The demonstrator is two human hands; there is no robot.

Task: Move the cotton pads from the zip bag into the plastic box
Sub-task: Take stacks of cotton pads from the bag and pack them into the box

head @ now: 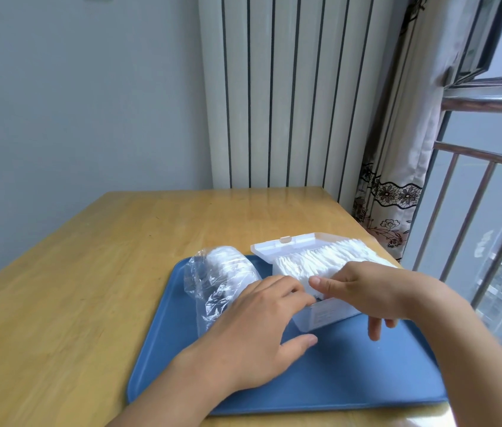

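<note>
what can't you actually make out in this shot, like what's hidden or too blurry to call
Head view, the only one:
- Near end of the plastic box: hidden behind the left hand and right hand, so their grip on the cotton pads is unclear.
- Zip bag: crinkled film blurs what's inside; pad count and zip state unreadable.
- Blue tray: near-left corner hidden by the left forearm.
- Box-front label: too small.

Tray [320,380]: solid blue. Table [89,272]: yellow-tan wood grain. Cotton pads [320,260]: white, in translucent plastic box [326,312]. Zip bag [209,291]: clear. Far radiator [289,87]: white, dark vertical gaps. Right curtain [388,204]: cream, black-and-red floral lace band.
</note>
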